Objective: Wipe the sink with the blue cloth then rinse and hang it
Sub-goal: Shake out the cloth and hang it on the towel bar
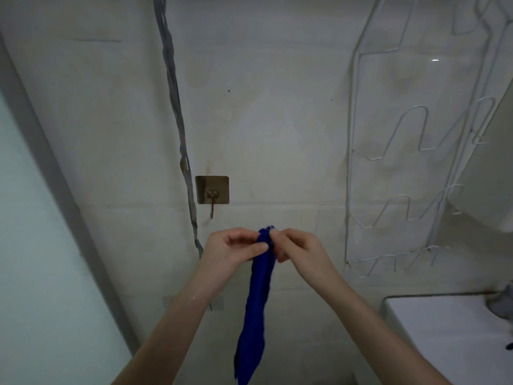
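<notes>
The blue cloth (256,307) hangs down in a long bunched strip in front of the tiled wall. My left hand (233,250) and my right hand (295,250) both pinch its top end, close together, at mid-frame. A rusty metal hook (212,201) on a square adhesive pad is stuck to the wall just up and left of my hands, with nothing hanging on it. The white sink (449,337) shows only as a corner at the lower right.
A white wire rack (410,168) is mounted on the wall to the right. A grey cable (177,115) runs down the wall beside the hook. A frosted glass panel with a grey frame (55,190) stands at the left.
</notes>
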